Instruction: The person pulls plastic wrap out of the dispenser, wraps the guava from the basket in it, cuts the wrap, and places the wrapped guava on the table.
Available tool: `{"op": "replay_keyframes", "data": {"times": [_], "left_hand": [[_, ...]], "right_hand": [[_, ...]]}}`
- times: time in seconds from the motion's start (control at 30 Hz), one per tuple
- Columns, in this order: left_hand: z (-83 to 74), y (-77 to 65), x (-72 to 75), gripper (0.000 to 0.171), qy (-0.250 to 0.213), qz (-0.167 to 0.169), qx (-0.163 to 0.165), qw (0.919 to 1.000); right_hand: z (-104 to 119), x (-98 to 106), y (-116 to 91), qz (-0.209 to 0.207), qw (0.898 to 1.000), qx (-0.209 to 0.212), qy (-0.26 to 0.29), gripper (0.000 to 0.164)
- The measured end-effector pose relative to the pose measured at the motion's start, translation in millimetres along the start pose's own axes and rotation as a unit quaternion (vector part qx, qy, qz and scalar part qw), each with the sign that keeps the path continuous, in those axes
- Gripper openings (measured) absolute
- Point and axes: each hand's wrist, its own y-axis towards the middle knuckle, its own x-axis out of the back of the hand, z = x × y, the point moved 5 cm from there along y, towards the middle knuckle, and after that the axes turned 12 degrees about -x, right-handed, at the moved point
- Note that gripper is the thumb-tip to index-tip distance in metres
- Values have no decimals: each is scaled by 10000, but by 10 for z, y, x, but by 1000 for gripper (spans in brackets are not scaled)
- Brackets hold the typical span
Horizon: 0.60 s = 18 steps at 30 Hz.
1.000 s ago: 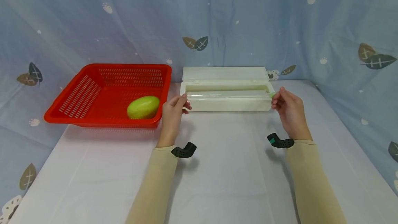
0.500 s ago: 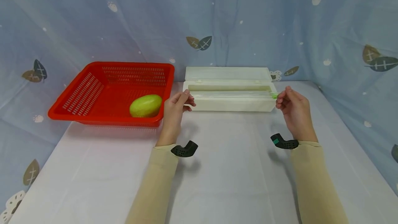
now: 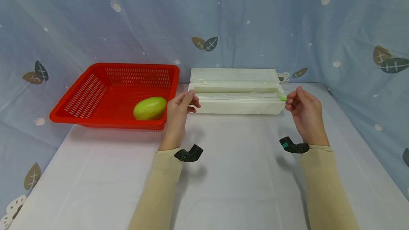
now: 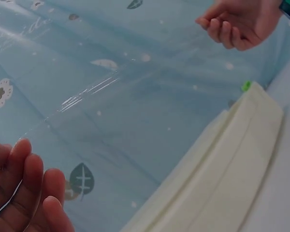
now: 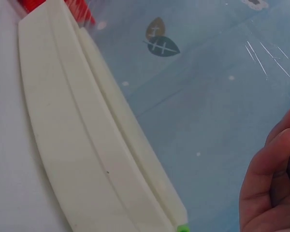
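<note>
A sheet of clear plastic wrap [image 4: 92,92] stretches between both hands, above a long white wrap dispenser box [image 3: 236,107] whose lid [image 3: 234,75] stands raised at the back. My left hand [image 3: 179,111] pinches one corner of the film between thumb and finger at the box's left end. The opposite corner is pinched by my right hand [image 3: 305,114], just beyond the right end. A small green slider [image 3: 283,98] sits at the box's right end, close to the right fingers. In the left wrist view the film shows shiny creases and rises over the box.
To the left stands a red plastic basket [image 3: 115,123] with a yellow-green oval fruit [image 3: 150,108] in it. A white cloth covers the table [image 3: 236,173]. Behind hangs a blue curtain [image 3: 153,20] with leaf prints.
Both hands have risen slightly, and the right one has moved a little to the right, away from the green slider. The film's edge has lifted with them. The head view has shifted slightly.
</note>
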Motion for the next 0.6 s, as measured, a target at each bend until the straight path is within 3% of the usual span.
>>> {"op": "replay_keyframes", "data": {"times": [0.6], "left_hand": [[-171,-5,-29,31,-186,33,-294,9994]], "right_hand": [[123,-79,-64,137,9989,351,268,26]]}}
